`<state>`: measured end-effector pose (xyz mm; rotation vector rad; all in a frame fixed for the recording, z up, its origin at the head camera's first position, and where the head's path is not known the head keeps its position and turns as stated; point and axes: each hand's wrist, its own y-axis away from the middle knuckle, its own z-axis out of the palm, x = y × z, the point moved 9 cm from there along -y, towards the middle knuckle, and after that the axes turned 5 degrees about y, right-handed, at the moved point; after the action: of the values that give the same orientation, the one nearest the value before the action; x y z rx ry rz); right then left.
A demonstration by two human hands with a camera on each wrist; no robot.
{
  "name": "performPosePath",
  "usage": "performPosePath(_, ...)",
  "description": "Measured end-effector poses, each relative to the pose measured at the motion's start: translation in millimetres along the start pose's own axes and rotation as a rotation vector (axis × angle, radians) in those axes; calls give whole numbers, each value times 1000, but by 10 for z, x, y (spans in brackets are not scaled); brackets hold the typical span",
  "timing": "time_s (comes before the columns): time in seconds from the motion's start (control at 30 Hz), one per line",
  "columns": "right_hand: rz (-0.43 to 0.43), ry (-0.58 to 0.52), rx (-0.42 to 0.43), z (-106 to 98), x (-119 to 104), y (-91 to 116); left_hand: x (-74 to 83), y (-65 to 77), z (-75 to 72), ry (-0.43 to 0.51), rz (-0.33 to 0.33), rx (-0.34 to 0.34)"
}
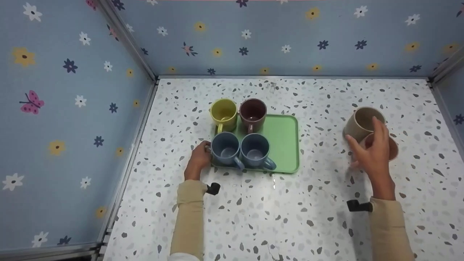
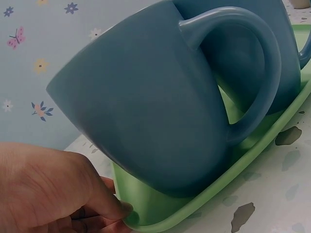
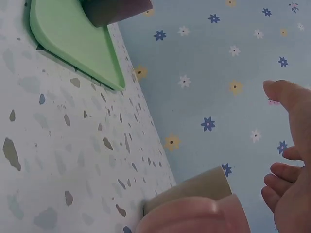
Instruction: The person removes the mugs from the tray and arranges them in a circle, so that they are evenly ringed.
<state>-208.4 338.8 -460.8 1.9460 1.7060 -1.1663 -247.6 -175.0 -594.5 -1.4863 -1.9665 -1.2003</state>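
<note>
My left hand [image 1: 199, 158] grips the left edge of a green tray [image 1: 284, 141], the thumb on its rim in the left wrist view. On the tray, a yellow mug [image 1: 224, 110] and a maroon mug [image 1: 253, 110] stand at the back. Two blue mugs stand in front, one at the left [image 1: 224, 148] beside that hand and one at its right [image 1: 255, 148]. Over at the right, my right hand [image 1: 375, 157] hovers above a beige mug [image 1: 352, 127] and a pink mug [image 1: 394, 149], fingers spread and holding nothing. It partly hides the pink mug from above.
A speckled white table [image 1: 253, 217] lies under everything. Flower-patterned blue panels [image 1: 275, 40] with metal edging enclose it at the back and sides. The right part of the tray is bare, and table surface separates the tray from the beige and pink mugs.
</note>
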Motion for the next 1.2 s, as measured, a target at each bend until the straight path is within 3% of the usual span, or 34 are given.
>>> performPosePath(0.7,-264,-99,-64,416,-614,-40,12,0,-5,-2,18,-1)
performPosePath(1.2,-345,-70,-222,841,-916,85,2,-15,-5,14,21,0)
